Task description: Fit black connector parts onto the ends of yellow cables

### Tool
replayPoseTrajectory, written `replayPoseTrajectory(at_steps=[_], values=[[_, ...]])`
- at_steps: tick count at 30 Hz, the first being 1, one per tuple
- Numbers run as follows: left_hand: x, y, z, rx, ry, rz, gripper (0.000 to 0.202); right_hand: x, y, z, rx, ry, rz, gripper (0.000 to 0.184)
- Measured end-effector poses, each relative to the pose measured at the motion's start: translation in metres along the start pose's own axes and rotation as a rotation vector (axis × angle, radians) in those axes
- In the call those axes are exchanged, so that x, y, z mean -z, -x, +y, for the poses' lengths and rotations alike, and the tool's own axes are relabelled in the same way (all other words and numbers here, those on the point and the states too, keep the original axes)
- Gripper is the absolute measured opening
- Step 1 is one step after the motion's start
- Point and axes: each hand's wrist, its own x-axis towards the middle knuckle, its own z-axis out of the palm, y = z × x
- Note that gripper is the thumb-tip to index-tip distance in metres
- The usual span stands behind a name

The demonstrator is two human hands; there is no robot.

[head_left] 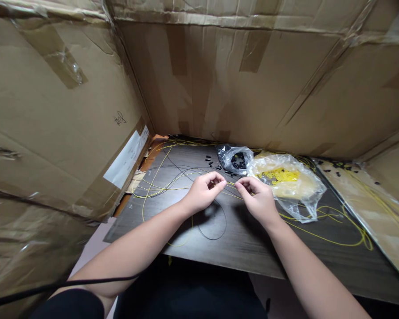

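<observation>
My left hand [206, 189] is closed in a pinch above the dark table, thumb against index finger. A thin yellow wire [231, 183] runs from its fingertips across a short gap to my right hand [255, 195], which pinches it too. Just what sits at the fingertips is too small to make out. Loose yellow wires [157, 170] and a thin black wire [225, 221] lie in loops on the table around and under my left hand. Beyond my right hand rests an open clear plastic bag [310, 195] with small yellow pieces [282, 176] in it.
A smaller clear bag [226, 155] of black pieces [240, 161] stands behind my hands, with several loose black pieces [210, 163] beside it. Cardboard walls [219, 88] enclose the table [252, 252] at the back and left. More yellow wire [339, 244] loops at the right.
</observation>
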Motion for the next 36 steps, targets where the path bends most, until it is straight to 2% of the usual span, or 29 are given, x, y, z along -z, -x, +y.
replayPoseTrajectory(at_steps=[5, 11, 16, 21, 28, 32, 36], values=[[-0.001, 0.002, -0.002, -0.063, -0.135, -0.024, 0.019, -0.001, -0.001, 0.004, -0.152, -0.205, 0.002, 0.022], [-0.002, 0.003, -0.002, -0.132, -0.292, -0.028, 0.011, -0.002, -0.001, -0.001, -0.187, -0.302, -0.039, 0.023], [-0.002, 0.004, -0.001, -0.161, -0.331, -0.029, 0.011, -0.003, -0.003, -0.006, -0.044, -0.229, -0.037, 0.017], [-0.003, 0.004, -0.001, -0.149, -0.276, -0.052, 0.013, -0.003, -0.004, -0.012, 0.109, -0.084, -0.093, 0.01], [-0.003, 0.004, 0.0, -0.088, -0.213, -0.079, 0.019, -0.003, -0.002, -0.01, 0.08, -0.057, -0.077, 0.01], [-0.004, 0.005, 0.001, -0.056, -0.207, -0.123, 0.019, -0.002, -0.002, -0.009, 0.106, -0.012, -0.074, 0.011], [-0.004, 0.005, 0.003, -0.052, -0.196, -0.109, 0.023, -0.001, -0.002, -0.009, 0.143, 0.035, -0.096, 0.014]])
